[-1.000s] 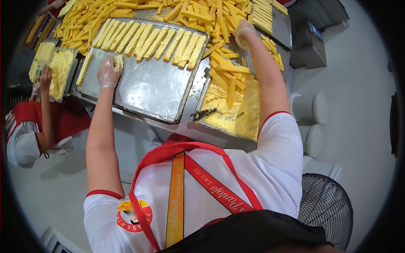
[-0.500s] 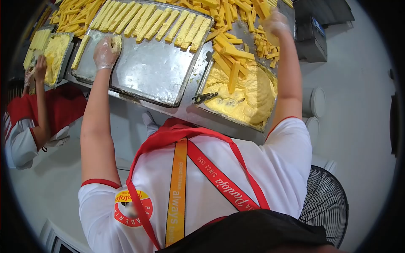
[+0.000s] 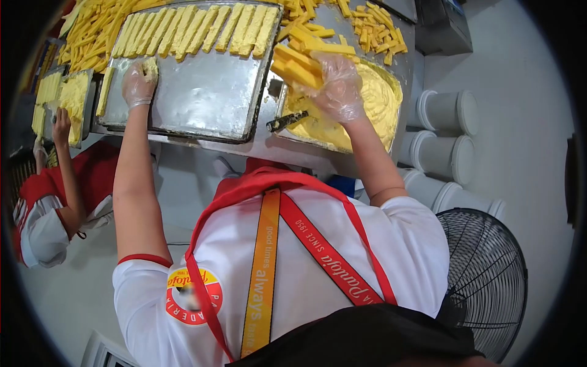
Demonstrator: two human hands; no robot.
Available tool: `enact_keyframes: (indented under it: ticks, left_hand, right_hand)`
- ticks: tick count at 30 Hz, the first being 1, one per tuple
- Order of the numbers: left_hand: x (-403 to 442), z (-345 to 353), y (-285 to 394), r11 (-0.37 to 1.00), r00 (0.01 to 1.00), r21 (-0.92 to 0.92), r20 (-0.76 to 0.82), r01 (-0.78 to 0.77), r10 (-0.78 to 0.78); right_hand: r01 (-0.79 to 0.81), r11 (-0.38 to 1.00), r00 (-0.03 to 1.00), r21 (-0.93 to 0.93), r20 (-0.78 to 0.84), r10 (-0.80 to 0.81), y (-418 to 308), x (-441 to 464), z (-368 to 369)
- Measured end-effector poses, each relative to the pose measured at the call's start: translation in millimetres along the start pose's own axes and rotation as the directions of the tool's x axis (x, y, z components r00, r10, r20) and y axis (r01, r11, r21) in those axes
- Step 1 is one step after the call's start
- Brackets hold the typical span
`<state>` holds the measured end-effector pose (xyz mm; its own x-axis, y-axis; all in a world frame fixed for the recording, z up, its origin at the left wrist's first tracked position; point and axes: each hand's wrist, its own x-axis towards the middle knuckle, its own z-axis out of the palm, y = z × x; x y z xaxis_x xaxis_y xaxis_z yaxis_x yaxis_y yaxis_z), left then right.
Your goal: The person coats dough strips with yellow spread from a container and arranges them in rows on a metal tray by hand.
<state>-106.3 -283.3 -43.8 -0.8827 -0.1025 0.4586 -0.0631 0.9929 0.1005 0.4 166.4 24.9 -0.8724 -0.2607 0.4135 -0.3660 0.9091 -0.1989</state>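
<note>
My right hand (image 3: 340, 87), in a clear plastic glove, is wrapped round a bunch of yellow cake sticks (image 3: 296, 66) above a pan of yellow cream (image 3: 382, 92). More sticks lie at the pan's far edge, and a dark-handled tool (image 3: 286, 122) rests over its near left side. My left hand (image 3: 138, 87), also gloved, is curled at the left part of a metal tray (image 3: 195, 98). Cream-coloured coating shows at its fingertips; whatever they hold is mostly hidden. Cream-coated sticks (image 3: 186, 30) stand in a row along the tray's far side, and one lies at its left edge.
Heaps of plain sticks (image 3: 92, 46) and shorter pieces (image 3: 376, 30) lie beyond the trays. On the left, a co-worker's hand (image 3: 61, 126) is over a smaller cream pan (image 3: 75, 98). White buckets (image 3: 443, 113) and a black fan (image 3: 483, 275) stand at right.
My right hand has come from the far right heap down to the cream pan, bringing a bunch of cake sticks. My left hand stays at the tray's left part. The view has shifted slightly.
</note>
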Motion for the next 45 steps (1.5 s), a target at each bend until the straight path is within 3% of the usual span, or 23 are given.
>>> enact_keyframes:
  ticks: [3,6,8,11,13,15,16,20,23,26,27,29,30,31,32,33,34,35,38,39,42,43,45]
  left_hand:
    - [-2,4,-4,0.998,0.998,-0.024,-0.021,-0.063,0.063]
    - [6,9,-10,0.998,0.996,0.004,0.062,-0.057,0.057]
    - [5,6,-12,0.998,0.994,0.017,0.098,-0.056,0.054]
    - [6,26,-30,0.976,0.974,-0.025,-0.075,-0.218,0.216]
    - [8,16,-19,0.985,0.99,-0.101,-0.02,-0.14,0.139]
    - [7,12,-17,0.985,0.992,-0.125,0.023,-0.122,0.125]
    - [8,10,-14,0.983,0.994,-0.151,0.029,-0.104,0.109]
    - [10,3,-10,0.983,0.994,-0.172,0.07,-0.07,0.083]
    - [25,15,-20,0.992,0.978,-0.109,0.187,-0.069,0.089]
    - [30,-25,-3,0.92,0.997,-0.392,-0.069,-0.007,-0.022]
    - [33,-45,15,0.94,0.994,-0.336,-0.112,-0.057,0.021]
    - [15,-85,78,0.761,0.921,-0.533,-0.317,-0.369,0.225]
    - [4,-81,102,0.751,0.803,-0.33,-0.411,-0.572,0.432]
    - [-8,-104,137,0.483,0.729,-0.563,-0.381,-0.671,0.568]
    - [-26,-116,173,0.506,0.676,-0.454,-0.405,-0.734,0.616]
    - [-41,-135,200,0.388,0.554,-0.449,-0.334,-0.805,0.763]
    - [-47,-122,222,0.274,0.394,-0.321,-0.416,-0.907,0.82]
    - [-55,-108,243,0.189,0.28,-0.259,-0.378,-0.947,0.882]
    - [-66,-80,276,0.13,0.145,-0.164,-0.078,-0.978,0.986]
    - [-67,-81,279,0.174,0.179,-0.214,-0.004,-0.961,0.984]
    - [-66,-74,280,0.216,0.224,-0.218,-0.013,-0.952,0.974]
    - [-67,-81,277,0.218,0.245,-0.243,-0.086,-0.945,0.966]
    - [-67,-94,283,0.292,0.294,-0.158,0.011,-0.943,0.956]
  right_hand:
    - [-0.009,1.0,0.996,0.005,-0.087,0.009,-2,-5,-5]
    - [-0.044,0.999,0.999,0.008,0.019,0.044,-1,-11,1]
    - [0.007,1.0,0.991,-0.018,-0.13,-0.009,-6,-15,3]
    - [0.016,1.0,0.937,-0.002,-0.349,-0.016,-26,-16,-15]
    - [0.065,0.996,0.996,0.057,-0.067,-0.062,-51,-33,-26]
    - [0.05,0.985,0.994,0.163,0.09,-0.065,-85,-46,-26]
    - [0.019,0.973,0.994,0.23,0.102,-0.044,-101,-51,-15]
    - [-0.029,0.999,0.991,0.043,0.131,0.023,-100,-73,32]
    - [-0.091,0.991,0.996,0.099,-0.013,0.093,-101,-82,31]
    - [-0.143,0.983,0.989,0.112,-0.024,0.146,-105,-84,19]
    - [-0.143,0.983,0.989,0.118,-0.031,0.147,-104,-85,18]
    - [-0.188,0.967,0.982,0.17,0.001,0.191,-109,-87,12]
    - [-0.198,0.966,0.978,0.164,-0.04,0.207,-112,-88,12]
    - [-0.202,0.966,0.972,0.159,-0.084,0.217,-113,-89,13]
    - [-0.202,0.967,0.966,0.154,-0.131,0.223,-112,-89,14]
    - [-0.199,0.977,0.969,0.073,-0.131,0.208,-111,-89,13]
    - [-0.2,0.98,0.971,-0.008,-0.132,0.198,-109,-91,13]
    - [-0.204,0.975,0.972,-0.088,-0.132,0.192,-107,-94,12]
    - [-0.17,0.968,0.985,-0.188,-0.042,0.165,-92,-100,15]
    - [-0.178,0.98,0.982,-0.089,-0.084,0.171,-85,-101,18]
    - [-0.219,0.966,0.95,0.136,-0.199,0.243,-57,-117,1]
    - [-0.235,0.94,0.936,0.246,-0.204,0.288,-42,-123,-5]
    - [-0.259,0.852,0.908,0.455,-0.186,0.376,5,-137,-14]
